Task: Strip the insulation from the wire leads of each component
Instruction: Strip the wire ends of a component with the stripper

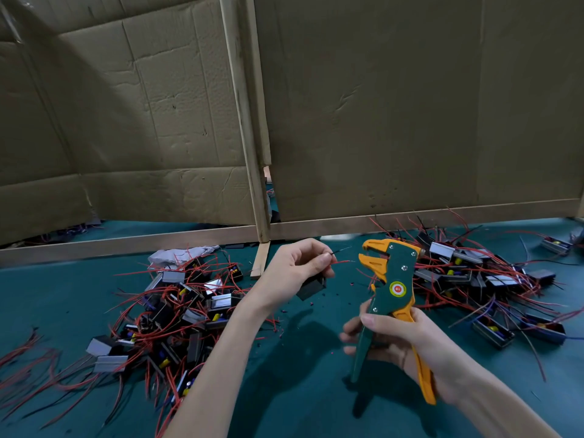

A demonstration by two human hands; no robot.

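My left hand (pixel 295 269) holds a small dark component (pixel 311 287) and pinches its two wire leads (pixel 340 256), one black and one red, so their tips point right. My right hand (pixel 395 341) grips the handles of a green and orange wire stripper (pixel 390 281), held upright. The stripper's orange jaws (pixel 372 259) stand apart, a short gap to the right of the lead tips, not touching them.
A pile of components with red and black leads (pixel 177 314) lies on the green table at the left, another pile (pixel 480 279) at the right. Small bits of insulation (pixel 311 303) dot the mat between. Cardboard panels on a wooden frame (pixel 252 153) wall off the back.
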